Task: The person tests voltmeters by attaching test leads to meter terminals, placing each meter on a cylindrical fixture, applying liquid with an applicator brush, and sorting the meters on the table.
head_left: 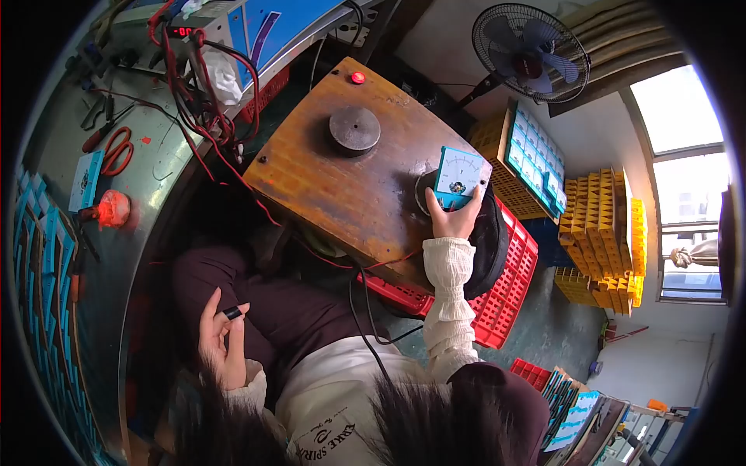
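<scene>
A turquoise-framed analog panel meter [460, 172] with a white dial stands near the right corner of a worn wooden box top [326, 182]. My right hand [454, 221] grips its lower edge between thumb and fingers, over a round metal piece partly hidden behind it. My left hand [224, 342] is raised above my lap, fingers apart, with a black band [232, 313] round one finger. It touches nothing else that I can see. On the box also sit a round metal disc [354, 130] and a red button [357, 78].
Red and black leads [175, 85] hang from an instrument with a red display [183, 32]. The left metal bench holds scissors [118, 152] and several turquoise meters [47, 256]. A fan [531, 53], a red crate [505, 279] and yellow trays [594, 225] stand rightward.
</scene>
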The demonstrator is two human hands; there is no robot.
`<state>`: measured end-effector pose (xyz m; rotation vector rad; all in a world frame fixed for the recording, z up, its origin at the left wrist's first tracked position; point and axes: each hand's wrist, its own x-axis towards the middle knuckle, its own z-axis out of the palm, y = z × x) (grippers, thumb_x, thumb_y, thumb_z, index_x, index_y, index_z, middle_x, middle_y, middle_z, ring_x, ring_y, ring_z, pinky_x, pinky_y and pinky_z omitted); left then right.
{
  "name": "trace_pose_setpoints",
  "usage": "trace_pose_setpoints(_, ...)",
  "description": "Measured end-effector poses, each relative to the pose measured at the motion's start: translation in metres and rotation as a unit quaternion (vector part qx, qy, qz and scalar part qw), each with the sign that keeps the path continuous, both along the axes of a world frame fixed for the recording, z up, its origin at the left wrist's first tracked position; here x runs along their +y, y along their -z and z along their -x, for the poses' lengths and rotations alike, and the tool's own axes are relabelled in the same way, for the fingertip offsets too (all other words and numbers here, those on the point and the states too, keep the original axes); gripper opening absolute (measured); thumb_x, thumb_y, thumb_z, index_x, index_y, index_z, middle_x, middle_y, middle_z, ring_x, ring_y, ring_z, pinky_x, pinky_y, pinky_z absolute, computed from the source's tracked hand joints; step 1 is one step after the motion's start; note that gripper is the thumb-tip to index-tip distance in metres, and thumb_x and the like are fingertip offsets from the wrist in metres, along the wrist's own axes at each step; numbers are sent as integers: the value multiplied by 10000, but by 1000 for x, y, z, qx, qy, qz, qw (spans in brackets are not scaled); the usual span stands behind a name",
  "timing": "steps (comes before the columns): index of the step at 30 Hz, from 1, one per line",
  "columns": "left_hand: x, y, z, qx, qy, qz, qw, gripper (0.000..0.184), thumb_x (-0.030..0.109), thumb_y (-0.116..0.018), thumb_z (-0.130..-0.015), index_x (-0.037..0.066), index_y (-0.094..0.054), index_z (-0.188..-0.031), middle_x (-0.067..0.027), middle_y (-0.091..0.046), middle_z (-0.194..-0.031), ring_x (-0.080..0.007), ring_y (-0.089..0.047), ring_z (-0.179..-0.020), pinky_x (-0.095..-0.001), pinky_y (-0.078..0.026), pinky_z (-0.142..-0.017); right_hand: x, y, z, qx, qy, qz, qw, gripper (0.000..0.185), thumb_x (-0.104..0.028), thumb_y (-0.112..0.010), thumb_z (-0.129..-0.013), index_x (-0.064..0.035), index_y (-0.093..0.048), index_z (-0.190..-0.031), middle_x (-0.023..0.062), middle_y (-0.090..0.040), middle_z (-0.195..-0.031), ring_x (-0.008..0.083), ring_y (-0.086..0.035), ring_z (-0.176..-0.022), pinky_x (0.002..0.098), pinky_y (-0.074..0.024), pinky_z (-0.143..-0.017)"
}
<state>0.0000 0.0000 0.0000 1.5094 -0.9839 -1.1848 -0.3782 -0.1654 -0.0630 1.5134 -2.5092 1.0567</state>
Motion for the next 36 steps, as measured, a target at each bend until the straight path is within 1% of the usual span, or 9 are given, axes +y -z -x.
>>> trace_pose_setpoints(13, 2, 7, -6, 1, 4, 6, 1000, 483, 72, -504, -939, -1, -351, -1391, -111, -637, -1064, -121, -561, -1006, -269, -398, -966, -2, 4, 6, 25, 1, 20, 1000, 1024, -405, -831, -642, 118, -297, -1343, 268, -422, -1299, 365, -428, -1229, 394, -339, -1050)
trace_pose_setpoints(16, 6, 10, -10, -67, 28, -15, 997, 491, 70, -507, -934, 24, -354, -1399, -107, -652, -1020, -127, -612, -881, -260, -464, -856, -2, 4, 6, 24, -3, 21, 999, 1027, -408, -830, -642, 116, -295, -1345, 266, -423, -1298, 365, -430, -1227, 394, -341, -1047)
trace_pose_setpoints(18, 5, -4, -11, -93, 108, -227, 963, 459, 93, -524, -928, 32, -407, -1367, -96, -674, -832, -120, -629, -661, -254, -501, -675, -2, 3, 5, 19, -4, 20, 1000, 1026, -409, -830, -643, 114, -294, -1345, 266, -423, -1299, 365, -430, -1227, 394, -341, -1047)
trace_pose_setpoints(21, 10, 11, -19, -224, 245, -248, 910, 401, 121, -540, -924, 22, -477, -1307, -79, -634, -636, -119, -582, -481, -270, -474, -519, -2, 4, 4, 23, 1, 21, 1000, 1023, -409, -827, -645, 112, -295, -1345, 267, -423, -1299, 367, -430, -1227, 393, -341, -1046)
trace_pose_setpoints(22, 13, 20, -19, -261, 227, -173, 922, 338, 150, -553, -923, 3, -542, -1228, -83, -596, -562, -108, -570, -465, -267, -452, -491, -2, 4, 5, 23, -1, 21, 1000, 1022, -410, -827, -645, 112, -295, -1346, 268, -423, -1300, 368, -429, -1227, 393, -341, -1047)
trace_pose_setpoints(25, 12, 20, -16, -229, 144, -191, 943, 344, 235, -553, -925, 20, -568, -1193, -75, -614, -556, -158, -611, -493, -292, -473, -531, -1, 3, 5, 25, 0, 16, 1000, 1021, -411, -825, -646, 110, -295, -1347, 269, -422, -1301, 370, -430, -1227, 394, -342, -1046)
trace_pose_setpoints(29, 8, 14, -13, -178, 32, -161, 970, 268, 132, -583, -912, 1, -592, -1146, -58, -576, -563, -78, -528, -452, -226, -427, -489, -1, 4, 5, 29, -2, 18, 999, 1020, -414, -824, -646, 105, -297, -1348, 267, -422, -1301, 369, -432, -1225, 396, -348, -1041)
trace_pose_setpoints(30, 9, 18, -13, -176, 12, -137, 975, 233, 131, -551, -935, 18, -606, -1132, 0, -518, -552, -40, -469, -454, -209, -369, -455, -1, 4, 5, 31, -4, 19, 999, 1020, -414, -824, -646, 105, -297, -1348, 267, -422, -1301, 369, -432, -1225, 396, -348, -1041)
trace_pose_setpoints(36, 10, 15, -17, -122, -57, -131, 982, 224, 119, -539, -943, 16, -608, -1129, 26, -525, -605, -18, -443, -474, -183, -357, -465, -2, 8, 8, 34, -4, 17, 999, 1030, -426, -829, -635, 103, -305, -1346, 259, -431, -1299, 364, -437, -1223, 395, -353, -1037)
